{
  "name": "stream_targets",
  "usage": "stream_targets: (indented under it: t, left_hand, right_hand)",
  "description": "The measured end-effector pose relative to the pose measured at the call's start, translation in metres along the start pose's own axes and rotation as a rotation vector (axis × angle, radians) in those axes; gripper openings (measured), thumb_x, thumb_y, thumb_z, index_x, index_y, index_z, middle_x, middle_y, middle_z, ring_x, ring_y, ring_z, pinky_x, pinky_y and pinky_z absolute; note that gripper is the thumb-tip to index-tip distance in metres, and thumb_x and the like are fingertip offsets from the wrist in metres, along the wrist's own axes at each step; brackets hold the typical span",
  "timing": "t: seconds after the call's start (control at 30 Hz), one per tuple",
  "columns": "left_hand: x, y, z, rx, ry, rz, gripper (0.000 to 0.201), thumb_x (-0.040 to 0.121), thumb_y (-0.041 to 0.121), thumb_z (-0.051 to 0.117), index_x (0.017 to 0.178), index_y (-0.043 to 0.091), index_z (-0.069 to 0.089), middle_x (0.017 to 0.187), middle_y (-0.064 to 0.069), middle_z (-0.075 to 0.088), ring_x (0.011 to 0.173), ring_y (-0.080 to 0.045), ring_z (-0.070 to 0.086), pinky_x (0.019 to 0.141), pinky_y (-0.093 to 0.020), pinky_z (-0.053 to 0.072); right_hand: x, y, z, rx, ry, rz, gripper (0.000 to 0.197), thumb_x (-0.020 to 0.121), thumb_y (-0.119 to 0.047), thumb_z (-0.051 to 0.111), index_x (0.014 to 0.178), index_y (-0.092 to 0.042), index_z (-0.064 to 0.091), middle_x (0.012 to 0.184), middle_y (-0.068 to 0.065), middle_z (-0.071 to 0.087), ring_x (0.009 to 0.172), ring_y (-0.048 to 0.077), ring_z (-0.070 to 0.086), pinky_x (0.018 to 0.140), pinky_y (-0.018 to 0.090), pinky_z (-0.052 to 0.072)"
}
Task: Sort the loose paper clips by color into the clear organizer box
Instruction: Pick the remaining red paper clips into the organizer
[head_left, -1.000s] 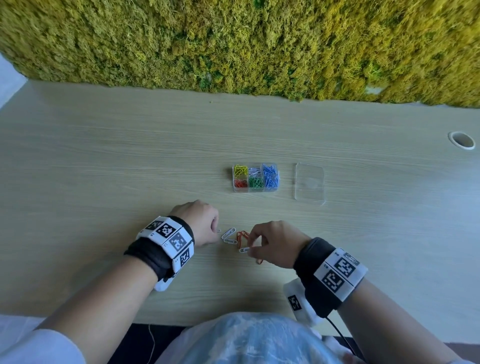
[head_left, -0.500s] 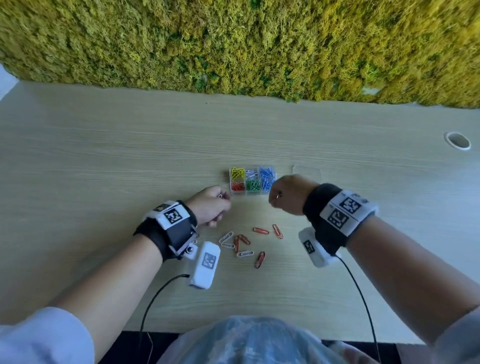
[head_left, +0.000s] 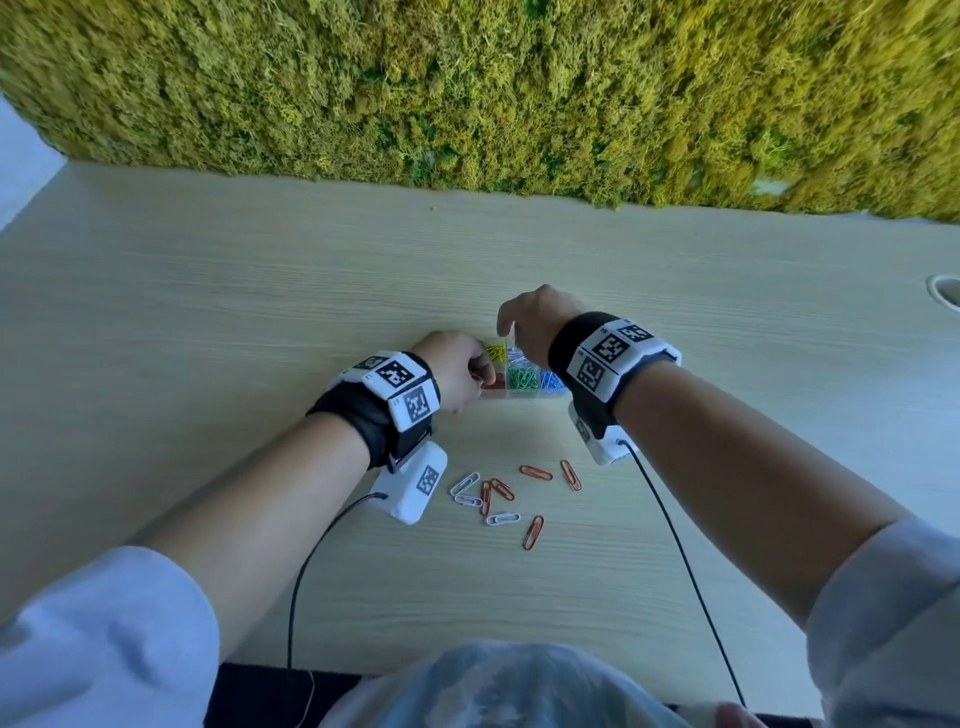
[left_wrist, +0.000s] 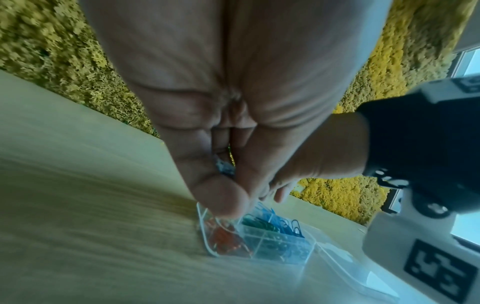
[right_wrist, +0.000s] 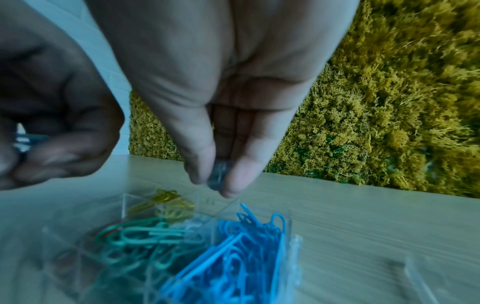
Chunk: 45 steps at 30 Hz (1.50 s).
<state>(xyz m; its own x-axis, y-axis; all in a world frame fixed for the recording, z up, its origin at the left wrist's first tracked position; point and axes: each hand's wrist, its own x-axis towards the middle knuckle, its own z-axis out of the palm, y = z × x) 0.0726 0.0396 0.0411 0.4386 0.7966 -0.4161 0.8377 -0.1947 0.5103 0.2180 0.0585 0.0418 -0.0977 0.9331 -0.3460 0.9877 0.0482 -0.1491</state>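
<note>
The right grip (right_wrist: 221, 183) has thumb and forefinger pinched on a small pale paper clip (right_wrist: 218, 174), held just above the far middle compartment of the clear organizer box (head_left: 511, 396). The left grip (left_wrist: 228, 197) is curled too, its fingertips pinching a thin clip over the box's near-left compartment, where the red clips (left_wrist: 226, 240) lie; that clip's colour is hard to tell. The box sits on the bench (head_left: 208, 322) with yellow, green and blue clips (right_wrist: 233, 257) in separate compartments. Nearer the person, loose red clips (head_left: 535, 472) and white clips (head_left: 503, 518) lie scattered on the bench between the two forearms. A moss wall (head_left: 467, 78) backs the bench.
</note>
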Motion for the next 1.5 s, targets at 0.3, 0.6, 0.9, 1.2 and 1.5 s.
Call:
stream_targets:
  t: [0.3, 0.6, 0.9, 1.2, 1.5]
  left_hand:
    - [0.018, 0.011, -0.002, -0.145, 0.018, -0.051, 0.013, 0.085, 0.007, 0.062, 0.089, 0.018, 0.067, 0.081, 0.004, 0.066, 0.058, -0.014, 0.064, 0.053, -0.017, 0.050]
    - [0.038, 0.045, -0.002, 0.065, 0.142, 0.083, 0.025, 0.086, 0.001, 0.055, 0.098, 0.014, 0.072, 0.108, -0.003, 0.069, 0.072, -0.011, 0.055, 0.068, -0.019, 0.042]
    - [0.039, 0.040, 0.006, 0.078, 0.239, 0.123, 0.035, 0.086, -0.003, 0.051, 0.108, 0.015, 0.070, 0.120, -0.006, 0.064, 0.104, -0.019, 0.061, 0.081, -0.022, 0.048]
    - [0.022, 0.017, 0.005, -0.040, 0.318, 0.133, 0.034, 0.088, -0.001, 0.047, 0.106, 0.018, 0.069, 0.104, 0.000, 0.068, 0.092, -0.014, 0.061, 0.077, -0.018, 0.043]
    - [-0.023, -0.030, 0.009, 0.103, 0.241, 0.019, 0.028, 0.092, 0.013, 0.050, 0.116, 0.023, 0.062, 0.121, -0.002, 0.060, 0.105, -0.019, 0.058, 0.085, -0.027, 0.046]
  right_hand:
    - [-0.028, 0.039, 0.017, 0.180, 0.094, 0.085, 0.031, 0.090, -0.007, 0.050, 0.110, -0.028, 0.063, 0.103, 0.001, 0.068, 0.083, 0.020, 0.064, 0.069, 0.030, 0.055]
    - [-0.068, 0.063, 0.039, 0.226, 0.097, 0.165, 0.026, 0.091, -0.019, 0.051, 0.112, -0.029, 0.064, 0.105, 0.000, 0.070, 0.091, 0.019, 0.065, 0.084, 0.029, 0.052]
    - [-0.075, 0.061, 0.035, 0.233, 0.111, 0.165, 0.025, 0.092, -0.021, 0.052, 0.111, -0.029, 0.064, 0.104, -0.004, 0.069, 0.090, 0.017, 0.064, 0.077, 0.024, 0.049]
    - [-0.047, 0.024, 0.036, 0.106, 0.110, 0.107, 0.039, 0.089, -0.017, 0.048, 0.128, -0.016, 0.052, 0.125, 0.009, 0.050, 0.113, 0.028, 0.048, 0.092, 0.043, 0.048]
    - [-0.039, 0.011, 0.038, -0.220, 0.051, 0.059, 0.049, 0.085, -0.019, 0.045, 0.134, -0.021, 0.043, 0.145, 0.012, 0.022, 0.132, 0.030, 0.023, 0.097, 0.044, 0.040]
